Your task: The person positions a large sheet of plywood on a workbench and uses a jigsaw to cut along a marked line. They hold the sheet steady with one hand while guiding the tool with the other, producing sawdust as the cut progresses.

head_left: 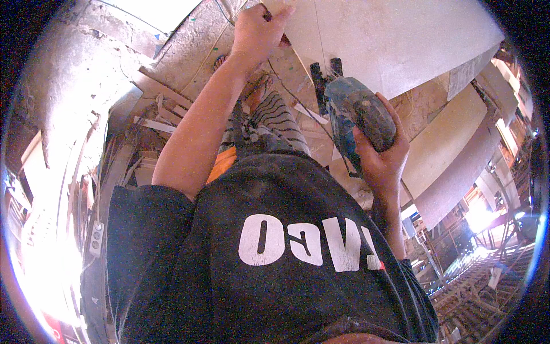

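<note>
The left hand (260, 34) is up near the top, with its thumb and fingers bent around the edge of a big pale sheet (407, 40), so it looks like it is pinching it. The right hand (385, 153) is wrapped around the fat body of a dusty blue-green power tool (362, 109), with the thumb on one side and the fingers on the other. The tool is at the low edge of the sheet, and its front end, with two black parts, points up at it. I cannot tell if the tool touches the sheet or if it is turned on. A thin dark line (318, 26) runs down the sheet toward the tool, but it is too fine to say if it is drawn or cut. As for how far the work has got, holding the sheet and getting the tool up to it look done. The sheet looks like one big piece here, so I think most of the work on it is left. More boards (450, 146) lean on the right, and thin wood strips (166, 103) lie on the left, near the person's striped trousers (281, 117).
</note>
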`<act>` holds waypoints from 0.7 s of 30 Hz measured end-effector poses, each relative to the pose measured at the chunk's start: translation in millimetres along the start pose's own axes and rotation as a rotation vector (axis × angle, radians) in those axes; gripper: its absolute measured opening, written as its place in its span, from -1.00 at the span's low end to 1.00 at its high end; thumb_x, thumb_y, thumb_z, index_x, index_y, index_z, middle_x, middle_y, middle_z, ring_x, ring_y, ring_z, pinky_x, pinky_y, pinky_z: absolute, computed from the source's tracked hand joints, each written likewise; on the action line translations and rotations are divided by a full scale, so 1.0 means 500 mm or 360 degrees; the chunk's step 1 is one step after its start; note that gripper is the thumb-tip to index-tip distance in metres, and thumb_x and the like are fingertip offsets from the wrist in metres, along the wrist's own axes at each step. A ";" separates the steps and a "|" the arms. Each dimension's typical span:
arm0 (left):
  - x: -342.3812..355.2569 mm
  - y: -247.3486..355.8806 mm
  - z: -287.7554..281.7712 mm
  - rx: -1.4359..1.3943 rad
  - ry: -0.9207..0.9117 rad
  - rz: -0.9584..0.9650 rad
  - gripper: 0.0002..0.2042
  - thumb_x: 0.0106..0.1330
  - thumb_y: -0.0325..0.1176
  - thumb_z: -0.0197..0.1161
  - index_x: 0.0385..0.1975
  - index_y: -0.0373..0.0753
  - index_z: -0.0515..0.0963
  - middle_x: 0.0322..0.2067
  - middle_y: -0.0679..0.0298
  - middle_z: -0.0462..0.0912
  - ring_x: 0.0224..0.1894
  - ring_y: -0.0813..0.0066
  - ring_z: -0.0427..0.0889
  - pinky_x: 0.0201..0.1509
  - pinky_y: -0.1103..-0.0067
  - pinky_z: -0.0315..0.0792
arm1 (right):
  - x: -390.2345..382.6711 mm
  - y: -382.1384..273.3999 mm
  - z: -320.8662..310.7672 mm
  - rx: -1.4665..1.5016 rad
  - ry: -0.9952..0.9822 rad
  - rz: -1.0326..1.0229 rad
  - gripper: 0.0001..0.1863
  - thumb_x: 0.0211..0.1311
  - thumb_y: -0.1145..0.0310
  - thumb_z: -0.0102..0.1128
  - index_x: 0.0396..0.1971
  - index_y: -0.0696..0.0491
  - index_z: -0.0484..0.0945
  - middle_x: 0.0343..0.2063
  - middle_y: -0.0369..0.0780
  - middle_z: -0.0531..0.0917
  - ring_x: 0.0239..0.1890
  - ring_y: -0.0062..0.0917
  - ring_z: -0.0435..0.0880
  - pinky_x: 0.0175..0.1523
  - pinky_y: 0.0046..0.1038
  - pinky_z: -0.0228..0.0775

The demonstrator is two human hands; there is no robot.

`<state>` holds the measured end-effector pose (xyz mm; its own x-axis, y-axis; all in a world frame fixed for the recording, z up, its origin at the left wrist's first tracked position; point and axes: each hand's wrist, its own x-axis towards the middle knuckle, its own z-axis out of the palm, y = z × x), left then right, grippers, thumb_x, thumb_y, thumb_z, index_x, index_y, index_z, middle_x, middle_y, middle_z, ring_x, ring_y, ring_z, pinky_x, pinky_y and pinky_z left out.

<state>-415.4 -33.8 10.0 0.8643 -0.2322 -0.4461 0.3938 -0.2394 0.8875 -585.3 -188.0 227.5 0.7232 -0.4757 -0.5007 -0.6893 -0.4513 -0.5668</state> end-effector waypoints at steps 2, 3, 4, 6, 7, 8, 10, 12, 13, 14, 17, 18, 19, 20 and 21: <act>-0.002 0.004 0.001 -0.0051 -0.0002 0.0005 -0.63 0.49 -0.16 0.30 -0.16 -0.46 0.69 -0.40 0.09 0.77 -0.34 0.35 0.74 -0.28 0.38 0.54 | 0.000 -0.001 0.001 0.0003 0.0013 -0.0025 -0.35 0.19 0.64 0.37 0.34 0.23 0.48 0.13 -0.03 0.71 0.18 -0.40 0.70 0.33 -0.37 0.49; -0.004 0.011 0.001 -0.0095 -0.0019 -0.0043 -0.63 0.48 -0.16 0.30 -0.16 -0.45 0.69 -0.39 0.08 0.77 -0.33 0.34 0.75 -0.28 0.37 0.55 | 0.000 -0.001 0.000 0.0002 0.0017 -0.0026 -0.34 0.19 0.64 0.37 0.35 0.22 0.48 0.13 -0.03 0.71 0.18 -0.40 0.70 0.33 -0.37 0.49; -0.005 0.015 0.001 -0.0139 -0.0037 -0.0091 -0.63 0.48 -0.16 0.30 -0.15 -0.45 0.69 -0.38 0.07 0.77 -0.33 0.33 0.76 -0.27 0.37 0.56 | 0.000 0.000 -0.001 0.0000 0.0021 -0.0028 -0.34 0.19 0.64 0.37 0.35 0.22 0.49 0.13 -0.03 0.71 0.18 -0.40 0.70 0.33 -0.37 0.50; -0.002 0.015 -0.003 -0.0014 -0.0052 -0.0073 -0.63 0.49 -0.16 0.29 -0.15 -0.45 0.69 -0.38 0.08 0.77 -0.33 0.33 0.76 -0.27 0.37 0.57 | 0.000 -0.001 0.000 0.0005 0.0029 -0.0025 -0.34 0.19 0.64 0.38 0.35 0.21 0.49 0.13 -0.04 0.71 0.18 -0.40 0.70 0.33 -0.37 0.50; 0.000 0.015 -0.004 0.0048 -0.0060 -0.0064 -0.63 0.49 -0.16 0.29 -0.14 -0.46 0.68 -0.38 0.09 0.77 -0.33 0.34 0.76 -0.27 0.37 0.58 | 0.000 -0.005 0.002 0.0007 0.0034 -0.0017 -0.34 0.19 0.64 0.38 0.35 0.21 0.49 0.13 -0.04 0.72 0.18 -0.40 0.71 0.33 -0.37 0.50; 0.001 0.012 -0.005 0.0056 -0.0059 -0.0048 -0.63 0.49 -0.16 0.29 -0.14 -0.46 0.68 -0.38 0.09 0.77 -0.33 0.34 0.76 -0.27 0.37 0.58 | 0.000 -0.009 0.002 0.0006 0.0036 -0.0010 -0.33 0.19 0.64 0.38 0.35 0.20 0.49 0.13 -0.04 0.72 0.18 -0.40 0.71 0.33 -0.37 0.50; 0.003 0.004 -0.005 0.0071 -0.0057 -0.0015 -0.63 0.50 -0.17 0.28 -0.14 -0.46 0.68 -0.38 0.10 0.78 -0.33 0.36 0.76 -0.27 0.38 0.59 | 0.002 -0.011 0.002 -0.0004 0.0029 -0.0001 -0.33 0.19 0.64 0.38 0.35 0.19 0.49 0.13 -0.05 0.72 0.18 -0.41 0.71 0.33 -0.37 0.50; -0.001 0.015 -0.007 -0.0010 -0.0093 -0.0104 -0.64 0.50 -0.17 0.28 -0.13 -0.46 0.68 -0.39 0.11 0.78 -0.35 0.38 0.77 -0.30 0.40 0.60 | 0.003 -0.012 0.002 0.0008 0.0028 0.0004 -0.34 0.19 0.64 0.38 0.35 0.19 0.49 0.13 -0.05 0.72 0.18 -0.41 0.71 0.33 -0.37 0.50; -0.003 0.020 -0.007 -0.0050 -0.0111 -0.0149 -0.64 0.50 -0.18 0.28 -0.13 -0.46 0.68 -0.39 0.12 0.78 -0.37 0.39 0.77 -0.31 0.41 0.61 | 0.003 -0.012 0.004 0.0023 0.0028 0.0003 -0.34 0.18 0.64 0.38 0.35 0.19 0.49 0.13 -0.06 0.72 0.18 -0.41 0.71 0.33 -0.37 0.50; -0.006 0.021 -0.005 -0.0122 -0.0103 -0.0142 -0.64 0.50 -0.18 0.29 -0.13 -0.46 0.68 -0.39 0.12 0.78 -0.37 0.39 0.77 -0.33 0.42 0.62 | 0.004 -0.013 0.004 0.0037 0.0027 0.0000 -0.34 0.18 0.64 0.38 0.35 0.19 0.49 0.13 -0.06 0.72 0.18 -0.42 0.71 0.33 -0.37 0.50; -0.012 0.027 -0.001 -0.0233 -0.0088 -0.0161 -0.65 0.51 -0.20 0.30 -0.14 -0.47 0.68 -0.40 0.14 0.78 -0.40 0.41 0.78 -0.38 0.43 0.64 | 0.005 -0.013 0.003 0.0010 0.0026 -0.0006 -0.34 0.19 0.64 0.38 0.35 0.18 0.49 0.12 -0.07 0.73 0.17 -0.42 0.71 0.32 -0.38 0.50; -0.012 0.034 -0.003 -0.0201 -0.0088 -0.0194 -0.66 0.51 -0.21 0.30 -0.15 -0.47 0.68 -0.41 0.15 0.78 -0.41 0.42 0.78 -0.40 0.44 0.65 | 0.005 -0.014 0.004 0.0033 0.0031 -0.0016 -0.34 0.19 0.64 0.38 0.35 0.18 0.49 0.11 -0.07 0.73 0.15 -0.43 0.72 0.30 -0.39 0.51; -0.012 0.038 -0.004 -0.0169 -0.0089 -0.0227 -0.67 0.51 -0.22 0.30 -0.15 -0.47 0.68 -0.41 0.16 0.78 -0.42 0.43 0.78 -0.42 0.45 0.65 | 0.005 -0.016 0.005 0.0056 0.0035 -0.0025 -0.34 0.19 0.64 0.37 0.35 0.18 0.49 0.10 -0.08 0.73 0.14 -0.43 0.72 0.28 -0.40 0.52; -0.011 0.036 -0.006 -0.0166 -0.0120 -0.0261 -0.62 0.50 -0.15 0.31 -0.13 -0.46 0.67 -0.39 0.16 0.77 -0.39 0.41 0.78 -0.38 0.43 0.65 | 0.005 -0.018 0.007 0.0079 0.0039 -0.0036 -0.34 0.19 0.64 0.37 0.35 0.18 0.49 0.09 -0.08 0.74 0.12 -0.44 0.72 0.26 -0.41 0.53; -0.009 0.034 -0.008 -0.0162 -0.0152 -0.0295 -0.58 0.49 -0.08 0.31 -0.11 -0.45 0.66 -0.36 0.15 0.77 -0.36 0.39 0.77 -0.33 0.41 0.65 | 0.005 -0.018 0.007 0.0052 0.0040 0.0004 -0.34 0.19 0.64 0.37 0.35 0.17 0.49 0.08 -0.09 0.74 0.11 -0.45 0.73 0.24 -0.42 0.54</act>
<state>-411.5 -32.7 27.5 0.7429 -0.2822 -0.6070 0.5766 -0.1907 0.7945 -576.9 -182.4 229.1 0.7199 -0.4958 -0.4857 -0.6889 -0.4255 -0.5868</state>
